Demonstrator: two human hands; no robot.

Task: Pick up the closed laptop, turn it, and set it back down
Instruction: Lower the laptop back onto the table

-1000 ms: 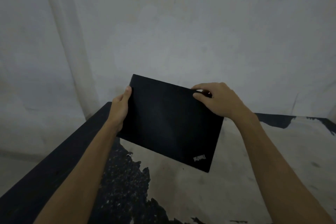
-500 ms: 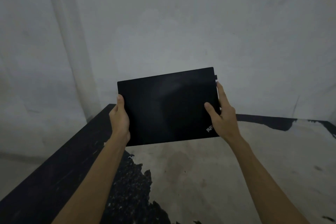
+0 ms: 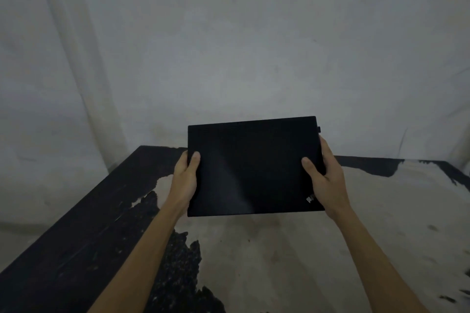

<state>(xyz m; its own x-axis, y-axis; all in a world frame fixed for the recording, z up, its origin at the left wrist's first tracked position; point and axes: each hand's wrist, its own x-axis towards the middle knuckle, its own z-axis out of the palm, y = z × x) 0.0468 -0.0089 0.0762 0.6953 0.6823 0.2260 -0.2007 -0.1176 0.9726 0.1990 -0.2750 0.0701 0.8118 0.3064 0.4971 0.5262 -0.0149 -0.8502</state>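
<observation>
The closed black laptop (image 3: 251, 168) is held in the air above the table, lid facing me, its long edges nearly level. A small logo sits at its lower right corner. My left hand (image 3: 185, 180) grips the left short edge, thumb on the lid. On the right short edge is my right hand (image 3: 326, 178), thumb pressed on the lid, fingers behind. The laptop's underside is hidden.
The table (image 3: 267, 256) below has a worn top, pale where the black coating has peeled, dark along the left side and far edge. A grey plastered wall (image 3: 229, 46) stands close behind it. The floor shows at the lower left.
The laptop has rotated from a tilted diagonal to nearly level. My right hand shifted from its top edge to the right short edge, and the laptop now sits lower, closer to the table.
</observation>
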